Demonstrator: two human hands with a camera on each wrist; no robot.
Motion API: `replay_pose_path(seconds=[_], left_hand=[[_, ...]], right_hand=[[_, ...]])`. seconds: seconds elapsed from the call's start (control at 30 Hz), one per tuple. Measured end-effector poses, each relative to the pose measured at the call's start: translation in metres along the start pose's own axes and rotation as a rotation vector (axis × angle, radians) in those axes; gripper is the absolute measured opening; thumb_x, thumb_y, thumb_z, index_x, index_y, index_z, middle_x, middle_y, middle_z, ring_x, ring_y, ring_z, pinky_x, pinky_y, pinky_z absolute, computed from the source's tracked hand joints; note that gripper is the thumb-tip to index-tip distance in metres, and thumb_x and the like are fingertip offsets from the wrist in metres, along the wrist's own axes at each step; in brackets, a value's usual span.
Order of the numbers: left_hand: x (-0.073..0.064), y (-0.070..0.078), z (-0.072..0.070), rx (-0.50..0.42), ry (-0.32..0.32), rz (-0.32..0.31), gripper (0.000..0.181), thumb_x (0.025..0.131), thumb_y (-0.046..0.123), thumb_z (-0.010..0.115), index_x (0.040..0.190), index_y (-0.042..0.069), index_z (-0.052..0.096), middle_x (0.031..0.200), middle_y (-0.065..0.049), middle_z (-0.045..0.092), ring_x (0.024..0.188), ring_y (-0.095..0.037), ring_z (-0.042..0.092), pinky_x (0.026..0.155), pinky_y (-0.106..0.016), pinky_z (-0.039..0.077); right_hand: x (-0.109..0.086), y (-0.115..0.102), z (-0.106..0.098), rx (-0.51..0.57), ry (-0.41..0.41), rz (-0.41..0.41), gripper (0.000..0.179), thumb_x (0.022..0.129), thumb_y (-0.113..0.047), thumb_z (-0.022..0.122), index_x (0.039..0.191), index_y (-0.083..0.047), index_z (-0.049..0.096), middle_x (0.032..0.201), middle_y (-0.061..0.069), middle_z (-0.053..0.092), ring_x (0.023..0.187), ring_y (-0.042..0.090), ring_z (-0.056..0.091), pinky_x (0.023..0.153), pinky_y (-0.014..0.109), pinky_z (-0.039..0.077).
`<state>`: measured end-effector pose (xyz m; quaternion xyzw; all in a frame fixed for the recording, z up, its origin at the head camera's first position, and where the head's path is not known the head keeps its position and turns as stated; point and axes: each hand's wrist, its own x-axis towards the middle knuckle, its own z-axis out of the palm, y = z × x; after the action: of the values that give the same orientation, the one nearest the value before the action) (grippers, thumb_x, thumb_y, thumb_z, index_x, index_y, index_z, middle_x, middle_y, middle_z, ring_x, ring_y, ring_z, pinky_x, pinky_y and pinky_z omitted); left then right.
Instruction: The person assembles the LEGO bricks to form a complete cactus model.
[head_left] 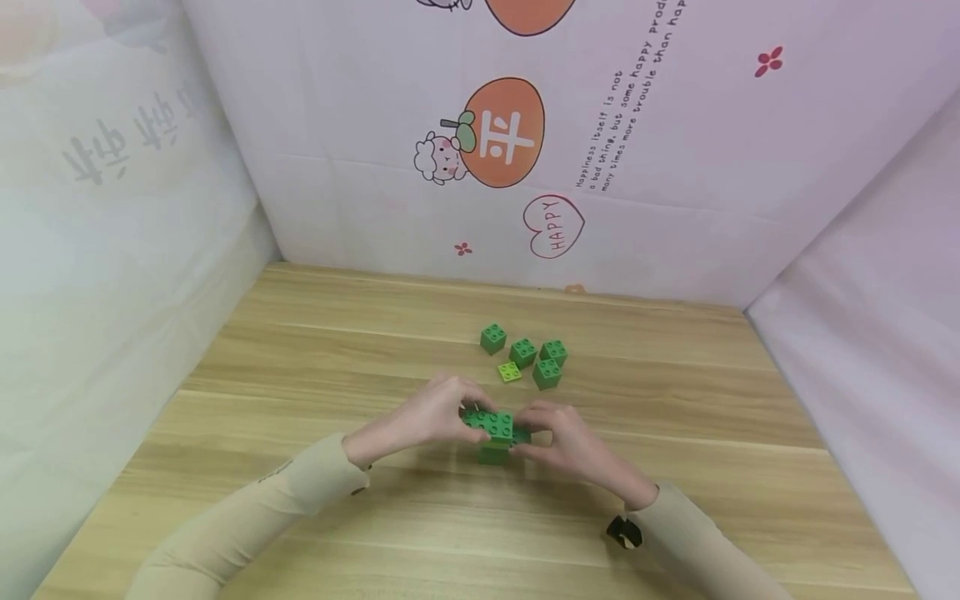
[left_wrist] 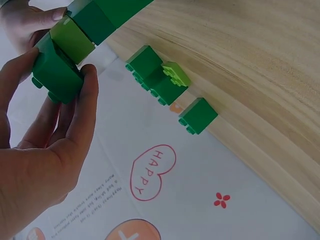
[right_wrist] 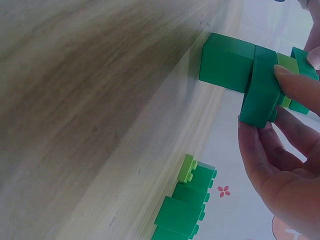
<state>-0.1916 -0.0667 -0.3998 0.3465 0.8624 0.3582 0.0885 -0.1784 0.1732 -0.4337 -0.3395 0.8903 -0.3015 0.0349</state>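
A stack of toy building bricks stands on the table between the two hands. My left hand [head_left: 438, 412] grips the green top brick [head_left: 495, 425] by its sides, thumb near and fingers far. Under it lies a lime-green brick [left_wrist: 72, 40]. Below that, a dark green brick [right_wrist: 262, 87] sticks out to the right, and my right hand [head_left: 566, 442] pinches its overhanging end between thumb and fingers. A tall green base brick [right_wrist: 227, 60] forms the bottom of the stack. Fingers partly cover the top and middle bricks in the head view.
Behind the stack are several loose green bricks [head_left: 492, 338] and a thin lime-green plate [head_left: 509, 372], studs upward. The wooden table [head_left: 337, 333] ends at a printed cloth backdrop [head_left: 360, 192], with more cloth on the left and right sides.
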Motion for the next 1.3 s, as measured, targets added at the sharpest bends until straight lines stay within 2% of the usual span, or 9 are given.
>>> replay_pose_path(seconds=[0.43,0.67,0.93,1.3], left_hand=[[-0.0029,-0.0008,0.0049,0.029,0.012,-0.03,0.035,0.08,0.016,0.078,0.113,0.006,0.071,0.105,-0.003,0.074,0.085,-0.008,0.06,0.073,-0.017,0.052],[-0.0041,-0.0016,0.0045,0.014,0.023,0.005,0.034,0.081,0.013,0.078,0.113,0.004,0.07,0.105,-0.006,0.074,0.085,-0.008,0.061,0.072,-0.015,0.052],[-0.0056,-0.004,0.0043,-0.014,0.009,-0.004,0.035,0.083,0.015,0.077,0.116,0.006,0.07,0.109,-0.005,0.073,0.089,-0.009,0.062,0.075,-0.013,0.053],[-0.0065,-0.0039,0.0022,-0.038,0.009,0.015,0.035,0.085,0.02,0.078,0.117,0.008,0.07,0.11,-0.004,0.074,0.09,-0.008,0.064,0.078,-0.017,0.055]], right_hand=[[-0.0008,-0.0002,0.0003,-0.004,0.003,-0.008,0.026,0.083,-0.016,0.078,0.108,-0.009,0.072,0.105,0.003,0.073,0.095,0.015,0.071,0.085,0.03,0.062],[-0.0006,0.0005,0.0001,-0.005,-0.004,-0.011,0.026,0.084,-0.016,0.078,0.109,-0.01,0.072,0.105,0.002,0.073,0.095,0.015,0.071,0.085,0.031,0.062],[-0.0007,0.0004,0.0001,-0.005,-0.007,-0.01,0.026,0.084,-0.016,0.078,0.109,-0.01,0.072,0.105,0.002,0.073,0.095,0.015,0.07,0.085,0.031,0.062],[-0.0014,0.0002,-0.0008,-0.009,-0.006,-0.018,0.027,0.084,-0.016,0.078,0.109,-0.009,0.072,0.106,0.003,0.073,0.095,0.014,0.07,0.085,0.032,0.062]])
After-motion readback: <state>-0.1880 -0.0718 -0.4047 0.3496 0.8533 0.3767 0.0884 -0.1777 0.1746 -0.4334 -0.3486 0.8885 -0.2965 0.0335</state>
